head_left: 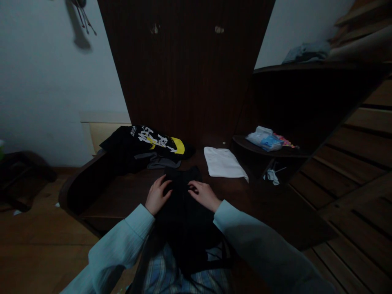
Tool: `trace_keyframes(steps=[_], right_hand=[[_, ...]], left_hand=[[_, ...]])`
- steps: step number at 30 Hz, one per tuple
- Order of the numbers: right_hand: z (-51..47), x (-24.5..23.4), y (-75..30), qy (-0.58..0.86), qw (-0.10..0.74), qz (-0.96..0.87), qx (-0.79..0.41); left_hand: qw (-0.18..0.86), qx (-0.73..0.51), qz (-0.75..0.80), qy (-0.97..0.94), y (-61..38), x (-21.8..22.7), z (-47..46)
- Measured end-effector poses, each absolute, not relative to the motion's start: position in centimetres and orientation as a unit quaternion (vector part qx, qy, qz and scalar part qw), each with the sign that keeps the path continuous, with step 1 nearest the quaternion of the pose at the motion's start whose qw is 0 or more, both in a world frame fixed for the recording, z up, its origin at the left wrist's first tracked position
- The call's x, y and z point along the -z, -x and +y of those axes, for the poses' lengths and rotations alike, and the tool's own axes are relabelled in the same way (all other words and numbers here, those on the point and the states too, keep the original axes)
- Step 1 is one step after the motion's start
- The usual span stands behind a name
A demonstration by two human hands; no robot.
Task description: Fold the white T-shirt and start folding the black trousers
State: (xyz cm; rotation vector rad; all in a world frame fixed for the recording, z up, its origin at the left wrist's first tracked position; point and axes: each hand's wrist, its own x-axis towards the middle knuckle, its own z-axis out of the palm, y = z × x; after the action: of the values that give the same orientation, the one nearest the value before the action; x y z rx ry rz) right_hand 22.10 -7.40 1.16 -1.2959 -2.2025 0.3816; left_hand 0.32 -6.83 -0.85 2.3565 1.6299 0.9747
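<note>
A black garment (183, 192) lies on the dark wooden surface (263, 204) right in front of me and drapes down toward my lap. My left hand (157, 195) rests on its left edge, fingers curled against the cloth. On its right side lies my right hand (204, 194), with the fingers bent and pressing the fabric. Both arms wear pale blue sleeves. In this dim light it is hard to see whether the fingers pinch the cloth.
A black shirt with white and yellow print (147, 143) is heaped at the back left. A folded white cloth (223, 162) lies at the back right. On a side shelf sits a plastic packet (266, 139). Behind stands a dark wardrobe (186, 69).
</note>
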Motion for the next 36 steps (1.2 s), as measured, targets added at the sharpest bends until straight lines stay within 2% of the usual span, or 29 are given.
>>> trace_keyframes(steps=[2, 5, 10, 15, 24, 29, 36], right_hand=[[-7.7, -1.6, -21.5, 0.500, 0.238, -0.828, -0.091], [-7.8, -2.6, -20.0, 0.553, 0.155, -0.817, -0.051], [-5.2, -4.1, -17.9, 0.623, 0.047, -0.778, -0.075], [-2.2, -4.2, -17.0, 0.623, 0.003, -0.777, -0.091], [-1.6, -3.2, -16.1, 0.634, 0.060, -0.766, -0.086], [-1.2, -3.0, -17.5, 0.636, 0.108, -0.757, -0.106], [0.4, -6.3, -18.6, 0.651, 0.176, -0.737, -0.044]], left_hand=[[0.056, -0.349, 0.578, -0.735, -0.1, 1.0, -6.7], [0.109, -0.353, 0.583, -0.724, 0.0, 1.4, -6.5], [0.211, -0.386, 0.509, -0.740, -0.4, 1.6, -6.0], [0.276, -0.407, 0.499, -0.713, -0.4, 1.7, -5.8], [0.277, -0.405, 0.521, -0.698, -1.2, 1.3, -6.3], [0.328, -0.407, 0.477, -0.706, -1.3, 1.1, -6.5], [0.352, -0.374, 0.420, -0.748, -1.5, 0.0, -7.2]])
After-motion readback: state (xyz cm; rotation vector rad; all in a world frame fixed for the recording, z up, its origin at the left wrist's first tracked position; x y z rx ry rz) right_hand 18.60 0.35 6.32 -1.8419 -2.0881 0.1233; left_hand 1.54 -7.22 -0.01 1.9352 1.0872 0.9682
